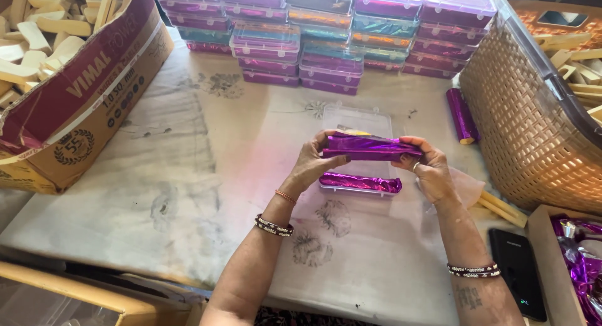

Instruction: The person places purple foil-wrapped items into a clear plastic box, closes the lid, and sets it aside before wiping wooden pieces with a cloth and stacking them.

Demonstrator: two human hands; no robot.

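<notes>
Both hands (370,166) pinching purple foil packet (370,147) ends

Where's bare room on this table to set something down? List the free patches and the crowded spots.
Free: the cloth between the cardboard box and the left hand, and the near strip under both forearms. Crowded: the far edge with stacked plastic boxes, and the right side around the wicker basket, phone and open clear box.

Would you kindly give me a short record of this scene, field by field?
Left hand: grips the left end of a purple foil-wrapped stick
Right hand: grips its right end
Below the hands: clear plastic box, open, with another wrapped stick inside
Behind: stacked filled boxes
Right side: woven basket of bare wooden pieces
Left side: cardboard carton of wooden pieces
</notes>
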